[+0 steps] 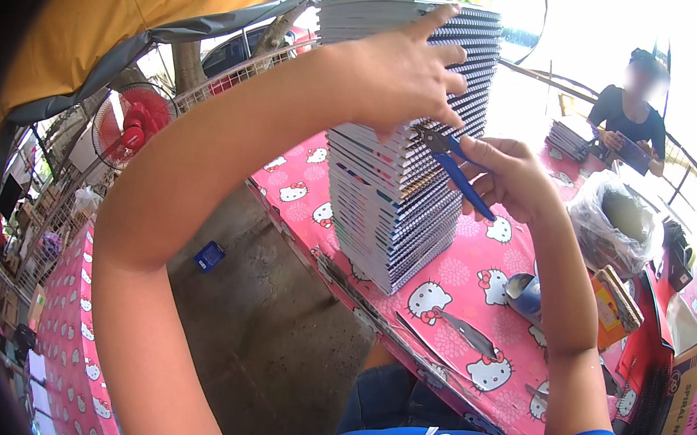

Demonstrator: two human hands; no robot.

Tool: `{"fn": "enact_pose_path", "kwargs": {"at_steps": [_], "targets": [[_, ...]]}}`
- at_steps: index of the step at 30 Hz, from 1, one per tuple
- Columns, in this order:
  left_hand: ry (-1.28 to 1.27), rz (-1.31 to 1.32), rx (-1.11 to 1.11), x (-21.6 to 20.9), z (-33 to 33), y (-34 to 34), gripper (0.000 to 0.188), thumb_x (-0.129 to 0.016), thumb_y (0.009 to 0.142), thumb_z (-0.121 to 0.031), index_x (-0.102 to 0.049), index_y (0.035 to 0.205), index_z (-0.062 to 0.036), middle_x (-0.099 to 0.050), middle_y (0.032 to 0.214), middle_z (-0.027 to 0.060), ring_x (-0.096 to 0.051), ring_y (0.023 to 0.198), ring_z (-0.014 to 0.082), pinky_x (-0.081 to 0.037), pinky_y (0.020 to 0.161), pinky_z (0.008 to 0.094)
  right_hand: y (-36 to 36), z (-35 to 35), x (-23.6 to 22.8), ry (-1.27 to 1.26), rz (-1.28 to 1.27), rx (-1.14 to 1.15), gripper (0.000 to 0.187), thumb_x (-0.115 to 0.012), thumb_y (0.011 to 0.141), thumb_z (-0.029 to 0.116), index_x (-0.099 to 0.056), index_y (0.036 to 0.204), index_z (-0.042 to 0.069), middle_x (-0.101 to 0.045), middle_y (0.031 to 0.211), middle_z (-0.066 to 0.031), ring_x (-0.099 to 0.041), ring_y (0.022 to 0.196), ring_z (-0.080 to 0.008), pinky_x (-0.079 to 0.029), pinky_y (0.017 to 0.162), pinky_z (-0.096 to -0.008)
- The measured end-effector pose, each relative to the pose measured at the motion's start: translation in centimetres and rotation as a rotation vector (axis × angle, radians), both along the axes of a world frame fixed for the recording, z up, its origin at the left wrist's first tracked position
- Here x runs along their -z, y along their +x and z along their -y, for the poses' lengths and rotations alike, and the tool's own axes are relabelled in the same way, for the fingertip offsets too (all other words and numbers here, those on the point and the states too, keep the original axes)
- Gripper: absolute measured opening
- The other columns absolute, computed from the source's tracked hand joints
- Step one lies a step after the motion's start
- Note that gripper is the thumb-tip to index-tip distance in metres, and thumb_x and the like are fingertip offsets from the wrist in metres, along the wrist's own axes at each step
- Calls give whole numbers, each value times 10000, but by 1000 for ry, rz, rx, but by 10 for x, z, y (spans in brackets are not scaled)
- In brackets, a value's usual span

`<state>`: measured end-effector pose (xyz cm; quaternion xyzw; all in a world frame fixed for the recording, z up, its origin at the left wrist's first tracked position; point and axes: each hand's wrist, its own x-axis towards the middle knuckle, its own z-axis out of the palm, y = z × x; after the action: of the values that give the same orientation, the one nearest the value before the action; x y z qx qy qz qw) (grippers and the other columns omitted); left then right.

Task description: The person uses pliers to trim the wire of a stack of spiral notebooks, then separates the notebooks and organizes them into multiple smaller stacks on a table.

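A tall stack of spiral-bound notebooks (366, 211) rises from the table, its black wire spines facing right. My left hand (408, 76) reaches across the upper part of the stack, fingers spread against the coil edges. My right hand (507, 178) is closed on wire cutters (467, 187) with blue handles. Their dark jaws meet the spine side of the stack, just below my left fingers. Whether the jaws grip a coil end is too small to tell.
The table has a pink patterned cloth (452, 269). At right are a plastic bag (613, 218), an orange box (612, 314) and a cardboard carton (687, 409). A person (631, 119) handles a notebook at the far right. A red fan (133, 125) stands left.
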<state>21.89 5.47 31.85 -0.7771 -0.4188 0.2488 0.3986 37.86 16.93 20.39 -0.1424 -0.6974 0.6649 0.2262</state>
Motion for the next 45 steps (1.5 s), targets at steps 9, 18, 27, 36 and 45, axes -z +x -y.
{"fn": "enact_pose_path", "kwargs": {"at_steps": [9, 18, 27, 36, 45], "targets": [[-31, -66, -69, 8, -2, 5, 493, -749, 637, -269, -660, 1120, -300, -603, 1195, -59, -439, 1255, 148, -89, 1143, 568, -12, 25, 48, 1055, -455, 637, 384, -780, 719, 258, -630, 976, 13, -626, 872, -133, -618, 824, -290, -495, 754, -367], [-31, 4, -66, 16, -3, 9, 482, -769, 606, -319, -678, 1080, -317, -579, 1220, -19, -416, 1269, 195, -141, 1116, 565, -2, -4, 32, -106, -115, -54, 462, -698, 836, 382, -628, 968, -56, -649, 754, -122, -643, 594, -143, -502, 540, -234], [-12, 35, 16, 19, -2, -2, 299, -732, 681, -224, -724, 969, -305, -584, 1077, -30, -433, 1223, 196, -135, 1121, 539, -13, 27, 56, 1022, -375, 566, 406, -768, 732, 291, -640, 1001, 15, -632, 918, -146, -610, 879, -309, -483, 792, -393], [-88, -27, 76, 17, 2, 0, 334, -543, 835, -191, -628, 1154, -239, -523, 1164, 105, -395, 1251, 284, -120, 1062, 648, -7, 9, 39, -50, -62, -20, 502, -667, 850, 416, -583, 1012, -51, -662, 798, -131, -621, 531, -176, -504, 506, -251], [-57, -48, 88, 17, -2, 0, 318, -517, 845, -175, -640, 1130, -245, -511, 1217, 102, -398, 1256, 278, -126, 1068, 638, -15, 24, 68, 855, -344, 526, 394, -769, 747, 320, -640, 947, 6, -646, 853, -100, -640, 787, -220, -505, 701, -341]]}}
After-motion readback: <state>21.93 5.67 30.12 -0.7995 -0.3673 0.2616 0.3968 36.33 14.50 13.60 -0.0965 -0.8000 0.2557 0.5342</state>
